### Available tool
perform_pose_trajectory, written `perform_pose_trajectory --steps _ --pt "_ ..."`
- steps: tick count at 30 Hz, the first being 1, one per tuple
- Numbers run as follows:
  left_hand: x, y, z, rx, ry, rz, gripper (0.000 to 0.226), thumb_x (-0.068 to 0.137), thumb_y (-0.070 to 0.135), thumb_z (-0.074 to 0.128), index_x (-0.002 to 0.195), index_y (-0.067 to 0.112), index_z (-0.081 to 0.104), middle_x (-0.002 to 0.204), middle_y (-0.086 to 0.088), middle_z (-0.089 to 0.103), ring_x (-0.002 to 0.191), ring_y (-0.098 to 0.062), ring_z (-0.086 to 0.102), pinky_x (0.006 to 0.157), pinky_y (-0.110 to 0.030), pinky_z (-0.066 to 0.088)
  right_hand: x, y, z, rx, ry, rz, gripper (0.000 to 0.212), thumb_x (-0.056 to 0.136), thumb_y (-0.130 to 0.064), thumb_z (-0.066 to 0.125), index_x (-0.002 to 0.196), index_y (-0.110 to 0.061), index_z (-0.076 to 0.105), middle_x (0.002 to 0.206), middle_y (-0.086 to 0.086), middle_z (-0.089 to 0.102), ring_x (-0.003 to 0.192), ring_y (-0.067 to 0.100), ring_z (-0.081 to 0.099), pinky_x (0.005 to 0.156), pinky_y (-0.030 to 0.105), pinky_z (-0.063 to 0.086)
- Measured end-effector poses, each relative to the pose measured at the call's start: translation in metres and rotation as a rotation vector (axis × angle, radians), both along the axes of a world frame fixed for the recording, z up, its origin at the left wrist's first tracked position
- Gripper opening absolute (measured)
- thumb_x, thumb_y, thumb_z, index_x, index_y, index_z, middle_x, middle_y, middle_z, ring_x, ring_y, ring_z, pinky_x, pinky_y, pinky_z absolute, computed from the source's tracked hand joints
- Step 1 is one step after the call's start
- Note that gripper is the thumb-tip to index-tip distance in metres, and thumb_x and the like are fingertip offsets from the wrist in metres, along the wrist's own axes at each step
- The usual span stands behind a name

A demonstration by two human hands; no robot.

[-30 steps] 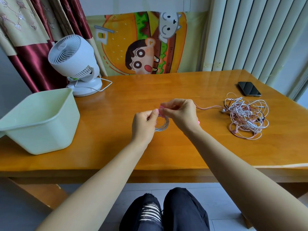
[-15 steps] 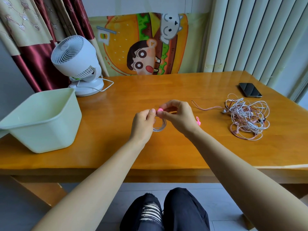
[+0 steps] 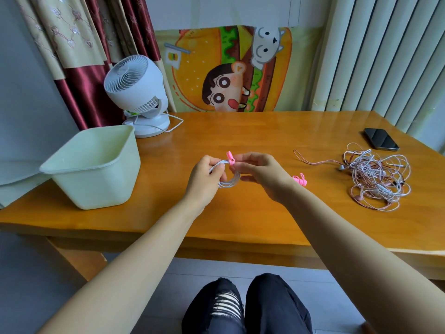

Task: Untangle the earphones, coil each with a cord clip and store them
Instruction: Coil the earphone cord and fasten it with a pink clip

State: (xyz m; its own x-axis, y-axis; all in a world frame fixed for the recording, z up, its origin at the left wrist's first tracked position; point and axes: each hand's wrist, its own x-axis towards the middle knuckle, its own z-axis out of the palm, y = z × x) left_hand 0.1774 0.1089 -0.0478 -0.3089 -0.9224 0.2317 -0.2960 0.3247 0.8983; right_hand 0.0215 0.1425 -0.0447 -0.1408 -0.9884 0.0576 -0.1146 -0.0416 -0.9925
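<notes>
Pink clip (image 3: 230, 158) now upright atop coil (image 3: 230, 183) in 2 hands (image 3: 204, 175) (image 3: 263, 175), outside green bin (image 3: 96, 179).

We find no words, numbers or brand names that we can read. The cartoon hanging (image 3: 192, 68) behind the counter (image 3: 240, 213) carries only drawings: a burger, cartoon figures, and a small flag (image 3: 173, 57) with a burger picture on it. The white fan (image 3: 134, 92) has a green sticker (image 3: 132, 114) near its stand, too small for us to make out. The phone (image 3: 381, 139) lies on the counter with a dark screen that shows us nothing legible.
</notes>
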Motion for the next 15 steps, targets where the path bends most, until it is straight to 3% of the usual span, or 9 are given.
perform_pose_trajectory --steps 3,6,9,11,15 --pt "0.025 -0.003 0.004 0.004 0.006 0.045 0.015 0.102 0.019 0.045 0.108 0.012 0.058 0.081 -0.001 0.062 0.075 -0.01 0.059 0.063 -0.014 0.046 0.019 -0.008 0.001 0.019 -0.015 0.046 0.005 0.09 -0.014 0.068 0.092 -0.01 0.07 0.09 0.009 0.071 0.081 0.014 0.065 0.075 0.028 0.048" --pt "0.057 -0.01 0.008 0.135 -0.07 0.022 0.021 0.103 0.022 0.046 0.109 0.009 0.061 0.09 -0.007 0.065 0.074 -0.016 0.065 0.061 -0.025 0.055 0.046 -0.023 0.004 -0.048 -0.058 0.018 0.003 0.09 -0.013 0.068 0.089 -0.011 0.07 0.083 0.004 0.07 0.074 0.011 0.062 0.067 0.023 0.046" --pt "0.094 -0.021 0.019 0.271 -0.158 0.021 0.025 0.103 0.021 0.044 0.092 0.008 0.062 0.084 -0.011 0.064 0.066 -0.016 0.062 0.049 -0.021 0.049 0.08 -0.041 0.008 -0.031 -0.039 0.079 0.014 0.094 -0.016 0.064 0.099 -0.005 0.07 0.085 0.005 0.071 0.075 0.012 0.063 0.066 0.023 0.048" --pt "0.122 -0.032 0.031 0.306 -0.117 0.088 0.025 0.103 0.02 0.043 0.087 0.008 0.057 0.077 -0.011 0.061 0.054 -0.015 0.058 0.04 -0.02 0.041 0.105 -0.054 0.011 0.007 -0.057 0.118 0.024 0.099 -0.022 0.056 0.111 -0.004 0.067 0.087 0.005 0.072 0.074 0.012 0.066 0.066 0.023 0.051" --pt "0.179 -0.069 0.053 0.165 -0.058 0.321 0.026 0.102 0.027 0.045 0.089 0.008 0.057 0.079 -0.009 0.059 0.048 -0.017 0.053 0.041 -0.022 0.035 0.154 -0.082 0.014 0.018 0.011 0.23 0.031 0.102 -0.02 0.049 0.133 -0.014 0.053 0.104 0.013 0.07 0.082 0.02 0.069 0.07 0.03 0.055"
